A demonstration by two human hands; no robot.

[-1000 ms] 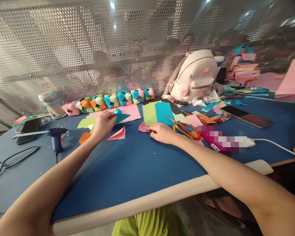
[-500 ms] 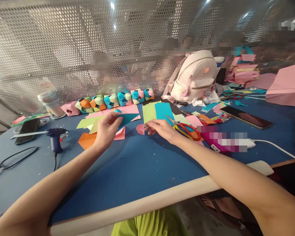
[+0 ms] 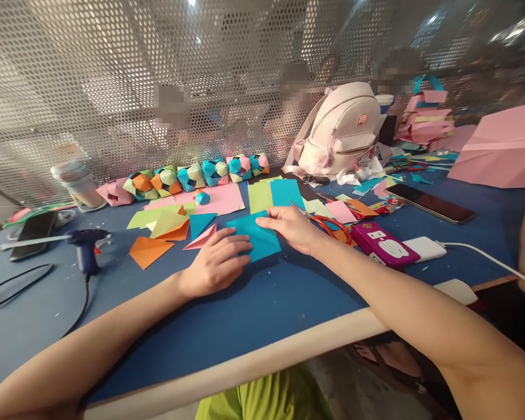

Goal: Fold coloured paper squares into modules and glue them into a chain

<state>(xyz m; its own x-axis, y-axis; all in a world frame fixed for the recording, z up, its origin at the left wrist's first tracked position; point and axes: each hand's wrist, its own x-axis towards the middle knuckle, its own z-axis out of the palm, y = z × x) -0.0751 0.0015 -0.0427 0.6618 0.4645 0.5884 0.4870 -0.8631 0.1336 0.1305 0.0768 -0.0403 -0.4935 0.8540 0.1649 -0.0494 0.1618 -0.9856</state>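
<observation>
A square blue sheet of paper (image 3: 262, 238) is pinched at its upper right side by my right hand (image 3: 291, 228), thumb on top. My left hand (image 3: 216, 265) rests over the sheet's left part, its fingers stretched out and slightly apart. Just beyond my left hand lie a folded pink paper piece (image 3: 202, 238), a folded blue piece (image 3: 200, 224) and orange folded pieces (image 3: 151, 251). A stack of green sheets (image 3: 259, 197) and blue sheets (image 3: 285, 193) lies behind my right hand. Orange-handled scissors (image 3: 328, 226) are partly hidden by that hand.
A glue gun (image 3: 86, 248) with a cord stands at left, near a phone (image 3: 35, 233) and a jar (image 3: 77, 185). Several folded paper balls (image 3: 192, 178) line the back. A backpack (image 3: 343, 134), a purple box (image 3: 382, 245) and another phone (image 3: 431, 203) are at right.
My left hand has let go of the folded blue piece, now lying beside the orange ones, and come nearer and right. My right hand now holds a blue sheet. The view has shifted slightly.
</observation>
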